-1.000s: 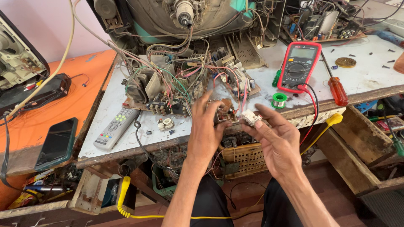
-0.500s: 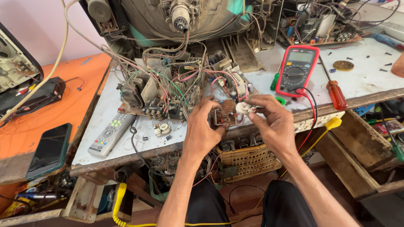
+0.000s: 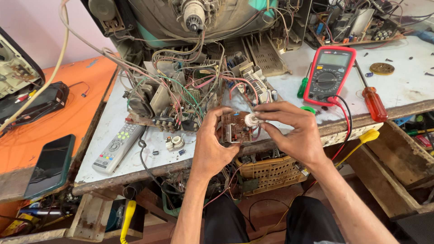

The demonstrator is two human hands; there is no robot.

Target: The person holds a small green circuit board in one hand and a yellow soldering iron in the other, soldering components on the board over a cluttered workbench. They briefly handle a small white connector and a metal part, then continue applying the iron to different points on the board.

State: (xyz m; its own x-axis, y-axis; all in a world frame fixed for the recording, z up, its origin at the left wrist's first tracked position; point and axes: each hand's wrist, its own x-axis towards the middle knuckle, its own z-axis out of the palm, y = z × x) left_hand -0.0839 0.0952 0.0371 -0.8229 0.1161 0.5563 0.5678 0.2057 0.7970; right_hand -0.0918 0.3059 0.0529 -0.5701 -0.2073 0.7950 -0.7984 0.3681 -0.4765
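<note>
Pinching the white socket [image 3: 251,119] on the board [image 3: 236,127], your right hand [image 3: 294,133] should stay square while your left hand [image 3: 211,147] steadies the board's edge.

The person's left hand [image 3: 212,147] and right hand [image 3: 296,133] were bare, without gloves, rings or a watch, both forearms showed no sleeves up to the frame's edge, and the legs [image 3: 271,223] below wore dark trousers.
</note>
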